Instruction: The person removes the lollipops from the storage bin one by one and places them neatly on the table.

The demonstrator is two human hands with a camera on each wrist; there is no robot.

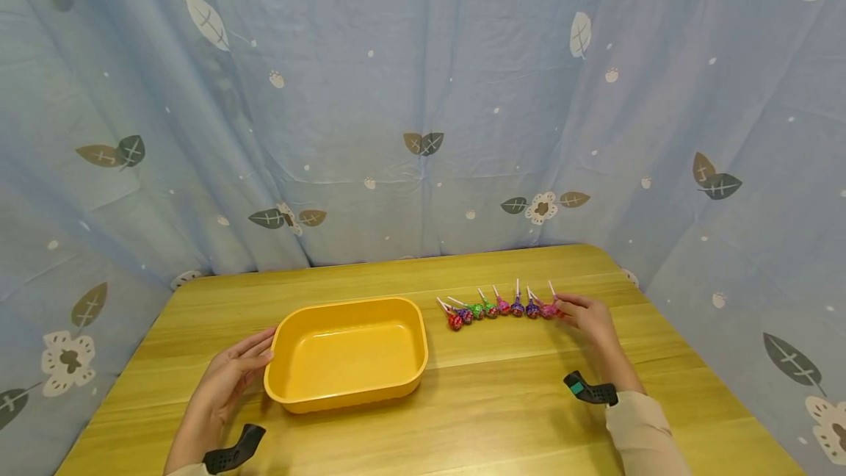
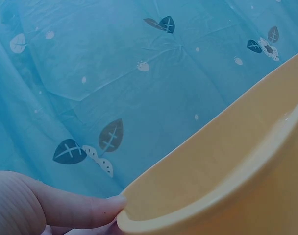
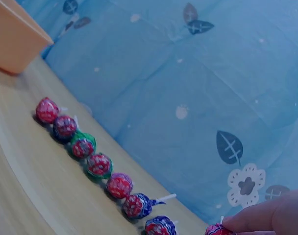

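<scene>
A yellow plastic basin (image 1: 346, 391) stands on the table, with nothing in it. My left hand (image 1: 228, 373) holds its left side, the thumb at the rim in the left wrist view. To the basin's right lies a row of several wrapped lollipops (image 1: 491, 310), in red, purple, green and pink wrappers, their white sticks pointing mostly away from me. At the right end of this row, my right hand (image 1: 590, 320) pinches a pink-and-red lollipop (image 3: 218, 229) by its wrapped head. The fingers partly hide that lollipop in the head view.
The wood-grain table (image 1: 476, 417) has its far edge against a blue curtain (image 1: 357, 94) printed with leaves and flowers. More curtain hangs at both sides. A black strap mount (image 1: 590, 390) sits on the right wrist, another (image 1: 234, 449) on the left.
</scene>
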